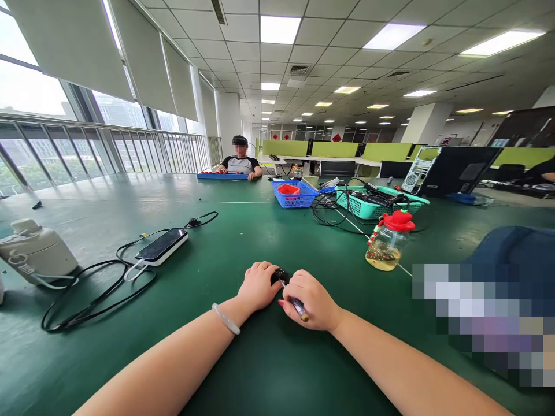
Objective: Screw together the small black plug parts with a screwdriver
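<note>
My left hand, with a pale bangle on its wrist, is closed on a small black object at the middle of the green table. Most of that object is hidden by my fingers; light specks show on its top. Close beside it, my right hand grips a slim pen-like tool with a dark, purplish handle and a brass-coloured rear end. The tool slants with its front toward the black object. Whether its tip touches is too small to tell.
Left lie a white-edged phone-like device with black cables and a beige bottle. A red-capped jar, teal basket and blue basket stand ahead-right. A person sits opposite; another, blurred, is at right.
</note>
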Available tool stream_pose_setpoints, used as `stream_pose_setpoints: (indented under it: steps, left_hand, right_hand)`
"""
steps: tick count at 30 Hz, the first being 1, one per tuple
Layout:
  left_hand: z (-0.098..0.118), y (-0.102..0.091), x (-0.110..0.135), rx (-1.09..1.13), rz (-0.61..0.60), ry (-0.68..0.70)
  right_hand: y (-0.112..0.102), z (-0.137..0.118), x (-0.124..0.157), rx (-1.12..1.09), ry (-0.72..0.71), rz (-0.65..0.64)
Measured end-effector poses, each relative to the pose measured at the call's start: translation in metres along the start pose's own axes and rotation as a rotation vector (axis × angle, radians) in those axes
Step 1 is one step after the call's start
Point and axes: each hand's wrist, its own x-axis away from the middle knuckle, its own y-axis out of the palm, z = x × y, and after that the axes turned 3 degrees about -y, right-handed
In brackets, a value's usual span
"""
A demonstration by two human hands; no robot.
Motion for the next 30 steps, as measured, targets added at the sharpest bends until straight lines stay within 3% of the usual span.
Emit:
stream_pose_setpoints:
  steps: [14,30]
  left_hand:
    - [-0.0038,-0.0029,0.0030,0.001,-0.059,0.038]
    - [-0.0021,-0.0057,0.0042,-0.018,-0.085,0.059]
  right_hand:
    - [-0.0051,0.0020,0.0004,-0.020,0.134,0.043]
    - [-0.0067,0.0003,0.0003,-0.013,0.123,0.053]
